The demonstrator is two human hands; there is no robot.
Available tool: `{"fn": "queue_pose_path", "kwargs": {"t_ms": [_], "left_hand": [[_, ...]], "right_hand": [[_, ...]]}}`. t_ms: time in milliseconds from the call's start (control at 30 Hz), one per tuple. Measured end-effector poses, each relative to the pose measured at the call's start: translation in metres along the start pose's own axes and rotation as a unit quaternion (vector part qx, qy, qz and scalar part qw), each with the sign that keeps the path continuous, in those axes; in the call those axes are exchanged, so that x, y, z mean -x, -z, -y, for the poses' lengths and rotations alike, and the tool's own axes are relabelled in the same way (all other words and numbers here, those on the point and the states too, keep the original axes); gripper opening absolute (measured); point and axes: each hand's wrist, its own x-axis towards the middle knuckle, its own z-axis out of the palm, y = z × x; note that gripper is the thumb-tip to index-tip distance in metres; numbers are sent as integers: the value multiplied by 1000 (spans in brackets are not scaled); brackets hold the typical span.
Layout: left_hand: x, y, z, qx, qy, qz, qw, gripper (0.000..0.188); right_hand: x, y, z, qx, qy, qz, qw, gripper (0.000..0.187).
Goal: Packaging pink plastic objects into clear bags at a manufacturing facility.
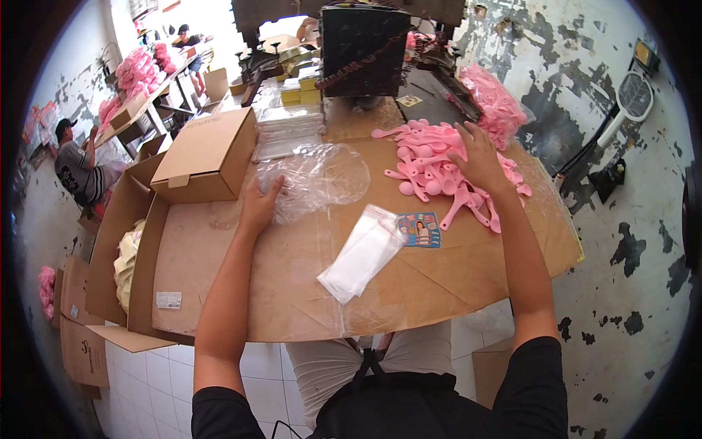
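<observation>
My left hand [260,205] is closed on the left edge of a crumpled clear plastic bag [329,175] lying on the cardboard-topped table. My right hand [479,157] is over the right part of a heap of pink plastic spoons [431,157], fingers apart and touching or just above them. The spoons have round heads and short handles, some with a hole. Between my arms lies a small stack of clear, flat plastic sleeves [363,252]. Its upper right corner overlaps a blue printed card [422,230].
A closed brown box [205,154] stands at the left, beside an open carton [139,274] with cream-coloured contents. Stacked clear packets [289,132] lie behind the bag. A black machine [363,51] rises at the back; a bagged pink pile [493,102] is at right. Another person [77,164] works far left.
</observation>
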Motion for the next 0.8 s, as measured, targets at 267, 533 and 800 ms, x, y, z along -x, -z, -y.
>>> {"fn": "queue_pose_path", "kwargs": {"t_ms": [267,533,800], "left_hand": [[22,-3,-75,99,-77,34,991,31],[186,-59,-188,-62,-373,270,886,39],[267,-49,-124,96,-128,270,950,42]], "right_hand": [[118,82,111,-321,36,44,945,85],[202,101,222,-585,88,-68,804,98],[244,124,180,-528,82,31,845,36]]}}
